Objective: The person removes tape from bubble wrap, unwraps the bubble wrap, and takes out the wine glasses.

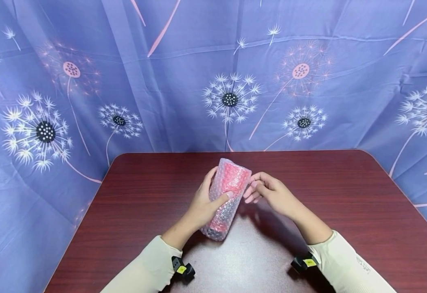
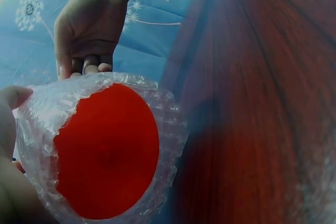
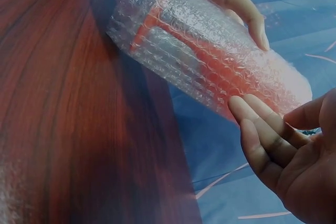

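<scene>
A red, roughly cylindrical item in clear bubble wrap [image 1: 231,183] leans tilted above the table. Its round red end [image 2: 107,150] faces the left wrist camera, with a ragged edge of wrap around it. My left hand [image 1: 207,203] grips the package from the left, thumb across its front and fingers behind. My right hand [image 1: 270,191] is at the upper right edge, its fingers loosely bent. In the right wrist view, the right fingertips [image 3: 239,106] come right against the wrap near one end, with the thumb close by.
A dark red wood-grain table [image 1: 132,195] with rounded far corners lies under the hands. Behind it and at both sides hangs a blue cloth [image 1: 176,101] printed with dandelions. A black wrist camera [image 1: 184,270] is strapped at the left cuff, another camera [image 1: 303,263] at the right.
</scene>
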